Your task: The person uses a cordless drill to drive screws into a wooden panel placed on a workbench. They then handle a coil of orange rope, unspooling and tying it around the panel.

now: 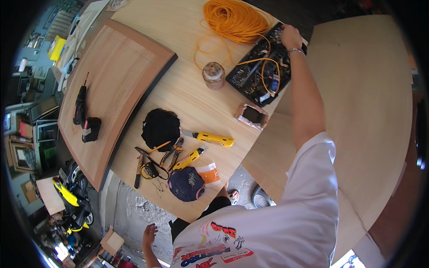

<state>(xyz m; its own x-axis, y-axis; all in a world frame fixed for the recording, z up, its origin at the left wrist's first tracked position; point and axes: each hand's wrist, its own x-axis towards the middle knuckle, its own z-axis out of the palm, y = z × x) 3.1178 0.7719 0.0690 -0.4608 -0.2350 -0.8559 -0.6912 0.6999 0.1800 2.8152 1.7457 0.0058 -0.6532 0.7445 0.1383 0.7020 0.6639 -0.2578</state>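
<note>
My right hand (291,37) reaches to the far end of a black organizer tray (233,77) full of screws and small hardware. Its fingers are curled down and pressed together over the tray; what they pinch, if anything, is hidden. A loop of orange cord (278,67) lies across the tray, running from a large coil of orange cord (234,20) just beyond. Down at the table's near left side hangs my left hand (151,234), its fingers loosely bent and apart, with nothing in it. Beside the tray stand a brown-stained jar (213,75) and a small open box (251,116).
On the table (196,107) lie a black cloth bundle (161,130), two yellow utility knives (215,139), pliers (173,154), a tape measure (149,170) and a dark cap (186,184). A cordless drill (85,109) rests on a framed wood panel (114,67). A large pale board (362,98) spans the right.
</note>
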